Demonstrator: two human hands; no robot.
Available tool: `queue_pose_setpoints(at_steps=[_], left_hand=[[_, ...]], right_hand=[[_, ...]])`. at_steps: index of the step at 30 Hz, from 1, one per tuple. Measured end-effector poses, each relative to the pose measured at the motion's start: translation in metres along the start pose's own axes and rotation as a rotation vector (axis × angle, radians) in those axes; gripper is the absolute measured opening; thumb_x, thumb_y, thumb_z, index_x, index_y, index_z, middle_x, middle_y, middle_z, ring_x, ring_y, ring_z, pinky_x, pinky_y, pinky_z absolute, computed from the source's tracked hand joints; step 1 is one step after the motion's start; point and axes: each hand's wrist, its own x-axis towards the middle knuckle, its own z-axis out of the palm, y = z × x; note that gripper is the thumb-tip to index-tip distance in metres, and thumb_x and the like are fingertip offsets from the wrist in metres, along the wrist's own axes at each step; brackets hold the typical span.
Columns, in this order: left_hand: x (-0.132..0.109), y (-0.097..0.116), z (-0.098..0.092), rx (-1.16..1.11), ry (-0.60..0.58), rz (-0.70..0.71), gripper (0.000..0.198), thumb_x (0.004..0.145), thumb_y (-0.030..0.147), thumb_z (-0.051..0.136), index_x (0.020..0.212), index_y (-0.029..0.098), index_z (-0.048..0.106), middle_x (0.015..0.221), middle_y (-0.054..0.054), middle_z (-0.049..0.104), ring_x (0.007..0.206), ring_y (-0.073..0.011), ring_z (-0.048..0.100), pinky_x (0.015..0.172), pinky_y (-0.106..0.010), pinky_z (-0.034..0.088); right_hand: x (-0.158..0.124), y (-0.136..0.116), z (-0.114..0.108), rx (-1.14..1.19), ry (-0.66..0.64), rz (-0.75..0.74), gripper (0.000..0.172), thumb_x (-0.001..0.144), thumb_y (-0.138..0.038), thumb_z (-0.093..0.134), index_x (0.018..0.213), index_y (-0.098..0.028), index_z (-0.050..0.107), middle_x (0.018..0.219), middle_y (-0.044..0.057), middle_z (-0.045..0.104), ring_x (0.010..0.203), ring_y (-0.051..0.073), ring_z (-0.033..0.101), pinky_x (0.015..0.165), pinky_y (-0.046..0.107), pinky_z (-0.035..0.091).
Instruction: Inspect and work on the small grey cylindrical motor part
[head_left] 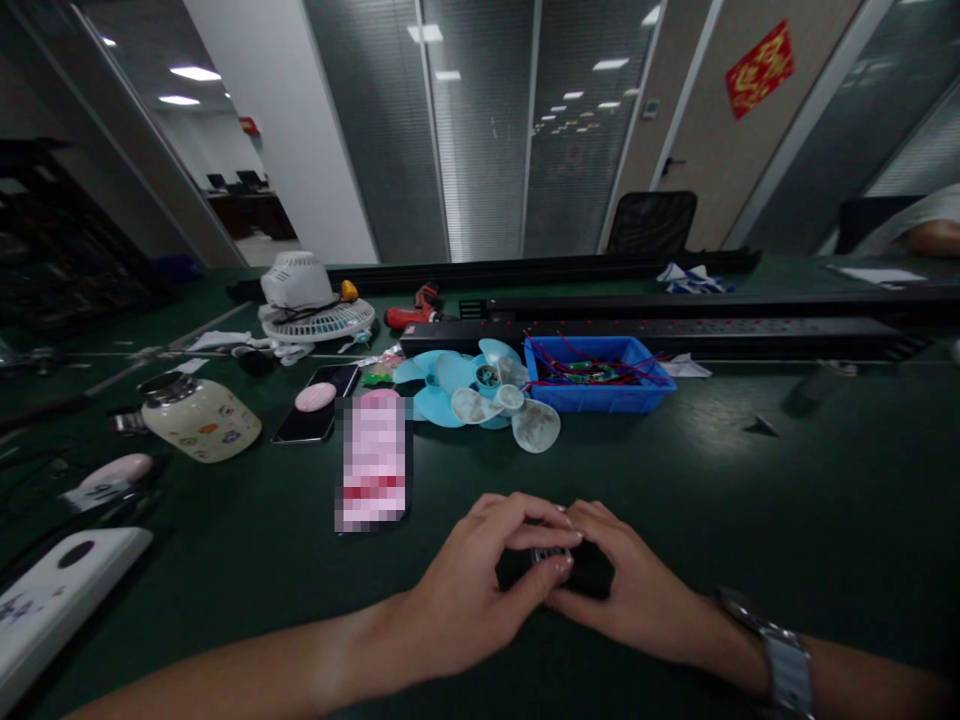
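My left hand (487, 580) and my right hand (637, 590) meet low in the middle, just above the green table. Between the fingertips sits a small dark object with pale grey markings on top (551, 553). Its kind cannot be made out, since fingers cover most of it. The left thumb and fingers pinch it from the left. From the other side, the right fingers curl round to it and touch the left fingertips. A watch (780, 650) is on the right wrist.
Beyond the hands lie blue and white fan blades (480, 385) and a blue bin (600, 400) of wired boards. Left are a phone (311, 425), a blurred pink item (373, 460), a cream bottle (202, 415) and a white fan (300, 290). Long black rails (652, 340) cross behind.
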Motion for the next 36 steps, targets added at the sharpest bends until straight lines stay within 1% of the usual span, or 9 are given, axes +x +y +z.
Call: queue_pose_setpoints(at_steps=[5, 9, 15, 19, 22, 27, 31, 34, 36], left_hand=[[0.001, -0.002, 0.000, -0.051, 0.014, 0.008, 0.024, 0.088, 0.016, 0.064, 0.111, 0.022, 0.066, 0.112, -0.004, 0.069, 0.108, -0.0211, 0.064, 0.095, -0.037, 0.050], [0.001, -0.005, 0.007, -0.084, 0.114, -0.051, 0.011, 0.081, 0.019, 0.073, 0.091, 0.020, 0.067, 0.096, -0.003, 0.072, 0.093, -0.0206, 0.069, 0.085, -0.036, 0.053], [0.003, -0.005, 0.009, -0.078, 0.270, -0.048, 0.020, 0.071, 0.021, 0.082, 0.077, 0.019, 0.064, 0.079, 0.000, 0.068, 0.080, -0.0179, 0.068, 0.070, -0.029, 0.054], [0.003, -0.009, -0.003, -0.047, 0.369, 0.036, 0.014, 0.076, 0.019, 0.078, 0.081, 0.021, 0.065, 0.087, -0.001, 0.070, 0.086, -0.0180, 0.068, 0.078, -0.033, 0.055], [-0.003, -0.020, -0.010, 0.084, 0.335, -0.011, 0.015, 0.080, 0.017, 0.074, 0.092, 0.024, 0.069, 0.096, -0.001, 0.073, 0.098, -0.0211, 0.067, 0.087, -0.039, 0.053], [-0.014, -0.039, -0.009, 0.264, 0.130, -0.219, 0.034, 0.079, 0.010, 0.074, 0.108, 0.026, 0.068, 0.109, -0.002, 0.075, 0.116, -0.0280, 0.062, 0.098, -0.051, 0.045], [-0.015, -0.042, -0.007, 0.383, 0.028, -0.198, 0.035, 0.081, 0.007, 0.068, 0.110, 0.027, 0.069, 0.117, -0.001, 0.073, 0.129, -0.0299, 0.053, 0.101, -0.054, 0.043], [-0.013, -0.040, -0.010, 0.411, 0.026, -0.170, 0.035, 0.083, 0.007, 0.067, 0.110, 0.028, 0.070, 0.117, -0.001, 0.073, 0.129, -0.0309, 0.052, 0.102, -0.057, 0.040], [-0.009, -0.036, -0.012, 0.373, 0.090, -0.162, 0.028, 0.084, 0.009, 0.067, 0.106, 0.026, 0.071, 0.111, -0.002, 0.075, 0.126, -0.0310, 0.055, 0.102, -0.058, 0.039]], right_hand=[[0.000, 0.001, 0.000, 0.008, -0.006, 0.007, 0.030, 0.078, -0.026, 0.075, 0.104, -0.024, 0.061, 0.103, 0.004, 0.063, 0.096, 0.023, 0.057, 0.083, 0.038, 0.044], [0.002, -0.003, -0.001, 0.024, -0.020, 0.036, 0.028, 0.078, -0.025, 0.076, 0.101, -0.022, 0.061, 0.095, 0.002, 0.062, 0.090, 0.022, 0.056, 0.080, 0.037, 0.044], [0.003, -0.006, -0.004, 0.047, -0.049, 0.056, 0.029, 0.079, -0.028, 0.077, 0.103, -0.024, 0.062, 0.096, 0.001, 0.063, 0.092, 0.022, 0.055, 0.081, 0.035, 0.043], [0.003, -0.008, -0.007, 0.058, -0.070, 0.074, 0.033, 0.078, -0.032, 0.078, 0.106, -0.026, 0.062, 0.102, 0.000, 0.065, 0.096, 0.022, 0.056, 0.087, 0.038, 0.041], [0.004, -0.010, -0.008, 0.067, -0.076, 0.087, 0.034, 0.078, -0.031, 0.078, 0.107, -0.028, 0.063, 0.103, -0.001, 0.066, 0.097, 0.021, 0.057, 0.087, 0.037, 0.041], [0.004, -0.010, -0.007, 0.070, -0.063, 0.099, 0.037, 0.076, -0.030, 0.080, 0.109, -0.030, 0.063, 0.104, -0.002, 0.067, 0.099, 0.021, 0.057, 0.089, 0.036, 0.041], [0.005, -0.009, -0.008, 0.066, -0.066, 0.103, 0.037, 0.076, -0.030, 0.079, 0.109, -0.029, 0.063, 0.105, -0.002, 0.067, 0.099, 0.021, 0.057, 0.091, 0.038, 0.040], [0.005, -0.010, -0.009, 0.063, -0.066, 0.095, 0.037, 0.077, -0.029, 0.079, 0.110, -0.029, 0.063, 0.104, -0.002, 0.067, 0.099, 0.022, 0.057, 0.091, 0.039, 0.040], [0.005, -0.011, -0.009, 0.064, -0.066, 0.089, 0.037, 0.077, -0.029, 0.078, 0.110, -0.030, 0.063, 0.104, -0.001, 0.067, 0.099, 0.022, 0.058, 0.091, 0.039, 0.040]])
